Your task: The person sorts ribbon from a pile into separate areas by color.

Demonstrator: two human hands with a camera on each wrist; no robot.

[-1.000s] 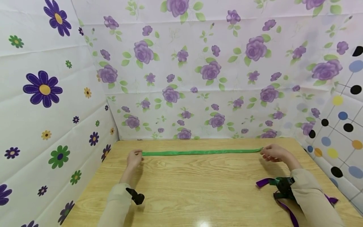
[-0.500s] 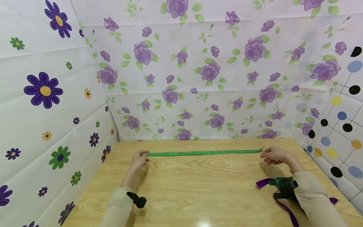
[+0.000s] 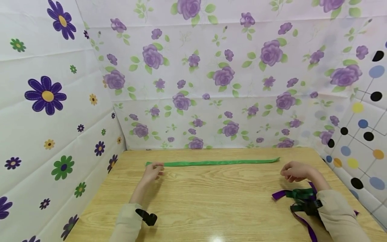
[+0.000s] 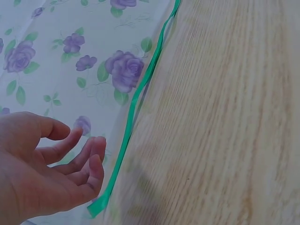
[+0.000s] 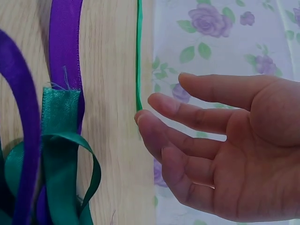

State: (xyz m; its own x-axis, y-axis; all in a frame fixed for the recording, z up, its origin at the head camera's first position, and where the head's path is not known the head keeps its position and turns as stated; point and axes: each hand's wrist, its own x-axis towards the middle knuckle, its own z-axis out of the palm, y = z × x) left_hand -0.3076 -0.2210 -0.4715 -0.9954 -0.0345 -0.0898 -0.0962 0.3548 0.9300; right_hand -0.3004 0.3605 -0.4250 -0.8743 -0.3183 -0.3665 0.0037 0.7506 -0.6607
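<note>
A long green ribbon [image 3: 217, 163] lies nearly straight across the back of the wooden table. My left hand [image 3: 153, 172] hovers at its left end, fingers loosely bent; in the left wrist view that hand [image 4: 56, 168] holds nothing and the ribbon [image 4: 129, 126] runs past its fingertips. Off the ribbon's right end, my right hand [image 3: 297, 171] is apart from it with relaxed fingers. The right wrist view shows the right hand [image 5: 211, 150] with nothing in its fingers. Below it lies a tangle of dark green ribbon [image 3: 302, 194] and purple ribbon [image 3: 279, 195].
The wooden table [image 3: 211, 201] fills the lower part of the head view. A flowered cloth wall [image 3: 205, 77] rises right behind it, with cloth walls at both sides. The ribbon tangle lies partly under the right sleeve [image 3: 341, 215].
My right hand has let go of the green ribbon's right end and drawn back toward me. The left hand has come off the left end, shifting slightly right; that end now shows.
</note>
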